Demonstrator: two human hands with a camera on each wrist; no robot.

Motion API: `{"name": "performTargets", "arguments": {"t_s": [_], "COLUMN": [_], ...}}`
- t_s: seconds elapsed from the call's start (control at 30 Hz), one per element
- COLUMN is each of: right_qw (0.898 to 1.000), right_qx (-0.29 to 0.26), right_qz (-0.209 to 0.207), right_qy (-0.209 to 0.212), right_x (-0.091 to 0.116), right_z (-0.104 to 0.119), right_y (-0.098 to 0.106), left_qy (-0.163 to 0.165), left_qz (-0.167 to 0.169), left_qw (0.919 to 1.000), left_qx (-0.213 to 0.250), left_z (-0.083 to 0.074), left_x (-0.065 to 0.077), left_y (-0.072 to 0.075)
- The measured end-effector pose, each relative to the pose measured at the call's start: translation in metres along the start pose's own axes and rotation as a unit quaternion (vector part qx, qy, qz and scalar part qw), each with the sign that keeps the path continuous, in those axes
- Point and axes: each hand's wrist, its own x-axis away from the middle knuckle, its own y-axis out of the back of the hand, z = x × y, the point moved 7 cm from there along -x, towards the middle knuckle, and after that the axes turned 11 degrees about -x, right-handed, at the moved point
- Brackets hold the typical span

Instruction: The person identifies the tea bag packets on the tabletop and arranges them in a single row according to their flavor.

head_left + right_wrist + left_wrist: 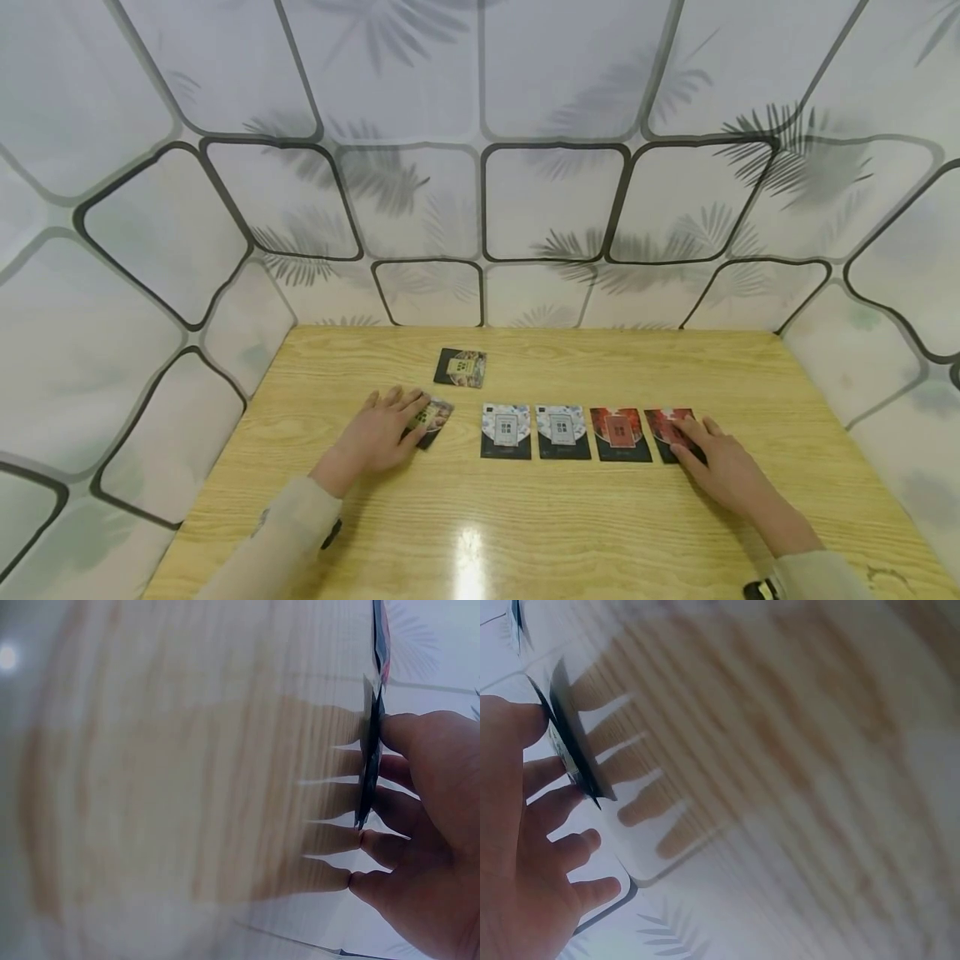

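Observation:
My left hand (375, 435) rests on a tilted black and yellow-green flat packet (437, 419), its fingertips over the far left part and its thumb at the near edge. In the left wrist view this packet (571, 754) appears edge-on beneath spread fingers. On the right, the fingers and thumb of my right hand (722, 468) touch a red and black packet (662, 423), the last in a row. Seen edge-on in the right wrist view, that packet (369, 769) lies on the tabletop under the fingertips.
Left of it in the row lie another red packet (619, 435) and two white-and-blue packets (506, 432). A second yellow-green packet (461, 368) lies farther back. The wooden table (600, 517) meets patterned fabric walls (555, 200) at its back and sides.

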Motion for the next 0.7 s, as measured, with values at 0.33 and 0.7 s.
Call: {"name": "performTargets", "arguments": {"t_s": [0.33, 0.7], "right_qw": [1.000, 1.000], "right_qx": [0.001, 0.003], "right_qz": [0.000, -0.001], "right_qy": [0.003, 0.003], "right_x": [-0.001, -0.001], "right_z": [-0.003, -0.003], "right_y": [-0.001, -0.001], "left_qy": [0.013, 0.011], "left_qz": [-0.027, -0.033], "left_qw": [0.9994, 0.9994], "left_qx": [-0.021, -0.002], "left_z": [-0.008, -0.017], "left_x": [0.000, -0.001], "left_y": [0.003, 0.001]}}
